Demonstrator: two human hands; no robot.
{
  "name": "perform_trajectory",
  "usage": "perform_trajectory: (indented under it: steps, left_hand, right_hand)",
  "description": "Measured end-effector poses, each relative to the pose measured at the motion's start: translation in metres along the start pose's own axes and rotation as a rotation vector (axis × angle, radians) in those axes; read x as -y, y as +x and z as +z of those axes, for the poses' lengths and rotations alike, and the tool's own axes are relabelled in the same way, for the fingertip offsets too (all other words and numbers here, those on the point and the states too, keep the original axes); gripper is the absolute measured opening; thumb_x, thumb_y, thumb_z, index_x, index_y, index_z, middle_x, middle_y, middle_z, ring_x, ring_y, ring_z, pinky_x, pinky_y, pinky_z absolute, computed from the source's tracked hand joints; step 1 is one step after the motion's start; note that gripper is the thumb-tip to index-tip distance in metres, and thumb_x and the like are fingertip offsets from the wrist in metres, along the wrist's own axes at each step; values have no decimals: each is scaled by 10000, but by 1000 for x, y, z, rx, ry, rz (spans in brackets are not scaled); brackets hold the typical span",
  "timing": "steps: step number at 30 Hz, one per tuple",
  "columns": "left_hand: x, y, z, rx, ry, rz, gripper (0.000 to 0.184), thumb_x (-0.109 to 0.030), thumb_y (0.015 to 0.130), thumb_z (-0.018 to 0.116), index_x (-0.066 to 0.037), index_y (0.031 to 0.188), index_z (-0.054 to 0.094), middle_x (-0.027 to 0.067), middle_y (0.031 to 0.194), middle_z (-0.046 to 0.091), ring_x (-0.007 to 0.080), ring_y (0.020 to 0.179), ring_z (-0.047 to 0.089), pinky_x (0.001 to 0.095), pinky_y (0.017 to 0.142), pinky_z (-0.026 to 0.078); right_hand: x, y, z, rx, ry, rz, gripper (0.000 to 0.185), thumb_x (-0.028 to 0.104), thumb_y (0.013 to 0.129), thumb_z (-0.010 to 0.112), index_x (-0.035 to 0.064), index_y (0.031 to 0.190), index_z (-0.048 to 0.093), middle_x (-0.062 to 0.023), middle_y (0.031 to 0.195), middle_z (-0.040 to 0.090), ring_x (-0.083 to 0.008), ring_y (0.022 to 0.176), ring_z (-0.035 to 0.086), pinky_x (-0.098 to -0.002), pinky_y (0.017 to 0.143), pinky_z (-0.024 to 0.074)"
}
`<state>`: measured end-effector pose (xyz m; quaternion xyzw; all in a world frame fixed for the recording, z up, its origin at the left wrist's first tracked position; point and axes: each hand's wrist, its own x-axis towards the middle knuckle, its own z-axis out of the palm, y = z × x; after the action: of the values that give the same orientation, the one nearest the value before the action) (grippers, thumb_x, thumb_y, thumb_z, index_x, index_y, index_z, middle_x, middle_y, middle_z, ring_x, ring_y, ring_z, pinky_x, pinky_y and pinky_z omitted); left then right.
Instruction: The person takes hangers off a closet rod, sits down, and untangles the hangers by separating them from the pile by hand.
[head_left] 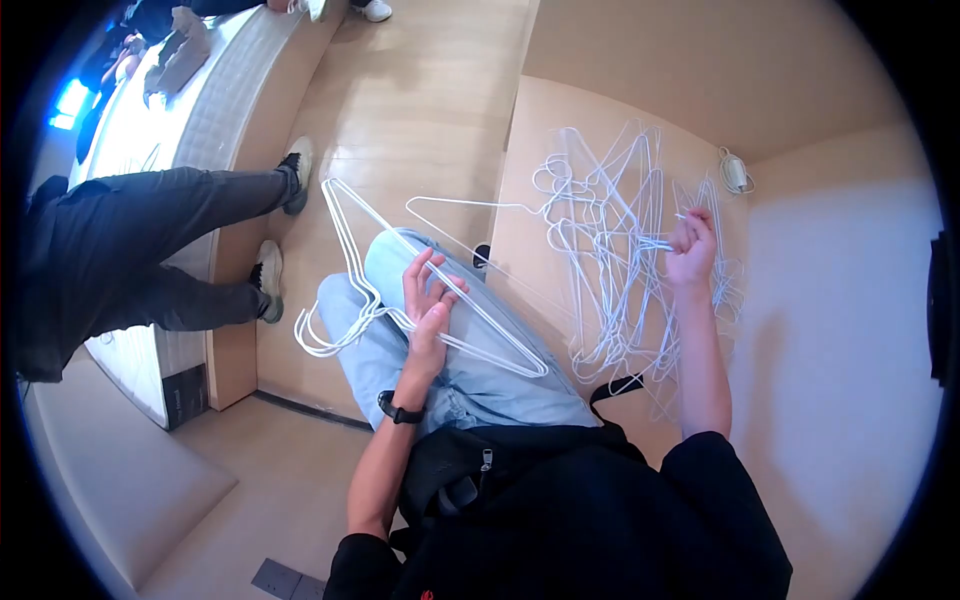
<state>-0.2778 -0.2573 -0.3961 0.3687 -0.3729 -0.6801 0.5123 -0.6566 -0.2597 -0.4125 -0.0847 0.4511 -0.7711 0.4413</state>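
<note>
White wire hangers [362, 322], several of them lined up together, lie across my left hand [430, 310] above my lap. The thumb and fingers of that hand are around their wires, and the hooks point to the left. At the right, my right hand [690, 240] is closed on white hanger wire at the edge of a tangled pile of white hangers [605, 240]. The pile is spread over a light wooden surface [530, 140]. One hanger [470, 203] sticks out of the pile toward the left, above my knee.
A white adapter with a cable [735, 172] sits at the back right of the wooden surface. Another person in dark trousers [180, 215] stands at the left, beside a mattress on a wooden base [235, 290]. More people are partly visible at the top left.
</note>
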Motion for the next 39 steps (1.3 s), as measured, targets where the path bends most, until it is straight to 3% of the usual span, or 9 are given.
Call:
perform_trajectory:
  steps: [5, 11, 13, 15, 17, 20, 24, 30, 39]
  left_hand:
    - [4, 7, 2, 55, -6, -23, 865, -429, 713, 662, -64, 1381, 252, 123, 1249, 348, 233, 995, 487, 385, 936, 397]
    - [8, 12, 2, 86, -24, -59, 863, -425, 717, 657, -62, 1384, 247, 123, 1246, 352, 231, 996, 493, 377, 933, 401]
    - [9, 15, 3, 89, -31, -67, 865, -424, 715, 656, -60, 1384, 246, 124, 1245, 353, 232, 996, 495, 376, 932, 403]
    - [9, 15, 3, 97, -21, -81, 863, -427, 717, 651, -57, 1384, 247, 125, 1244, 354, 231, 996, 496, 375, 930, 404]
    - [8, 16, 5, 99, -14, -88, 858, -425, 720, 647, -57, 1384, 248, 125, 1245, 354, 231, 996, 496, 376, 930, 405]
    - [9, 17, 6, 102, -9, -87, 842, -416, 728, 638, -60, 1385, 250, 124, 1245, 353, 229, 996, 496, 377, 932, 405]
    - [10, 13, 1, 61, 29, -75, 812, -393, 742, 626, -67, 1388, 259, 123, 1242, 351, 226, 996, 496, 379, 935, 404]
    - [13, 11, -6, 68, -10, -55, 734, -299, 762, 577, -66, 1387, 271, 127, 1249, 341, 210, 1009, 495, 370, 946, 399]
    - [17, 12, -6, 69, 10, -55, 792, -374, 750, 623, -59, 1384, 269, 127, 1237, 346, 220, 994, 496, 375, 934, 406]
  right_hand:
    - [20, 29, -66, -113, 14, -48, 95, 6, 855, 488, 81, 875, 543, 57, 521, 277, -59, 406, 204, -218, 387, 183]
    - [7, 39, -123, -354, -670, -2, 153, 84, 833, 582, 75, 986, 582, 2, 624, 472, -124, 537, 455, -270, 531, 413]
    - [10, 9, -84, -408, -1773, -1099, 232, 102, 815, 620, 60, 1041, 584, -46, 766, 571, -215, 726, 567, -347, 720, 466]
    - [12, -42, -3, -153, -1473, -957, 226, 20, 777, 618, 34, 1001, 595, -127, 948, 589, -285, 975, 529, -397, 912, 377]
    - [-19, -78, 29, 321, -1179, -644, 247, 16, 723, 679, 53, 961, 623, -89, 954, 602, -211, 892, 582, -332, 786, 452]
    - [-62, -121, 64, 725, -1481, -335, 287, 110, 713, 681, 85, 991, 614, -87, 900, 593, -252, 817, 602, -360, 746, 494]
    - [-118, -118, 43, 718, -1629, -660, 306, 117, 701, 652, 109, 1003, 607, -84, 899, 590, -277, 805, 596, -380, 737, 503]
    - [-122, -90, 18, 587, -1683, -340, 189, 101, 695, 629, 108, 883, 643, -93, 745, 571, -269, 705, 599, -390, 618, 480]
    - [-74, -81, 26, 196, -961, -479, 215, 198, 938, 495, 37, 945, 636, 49, 541, 402, -42, 472, 391, -224, 426, 307]
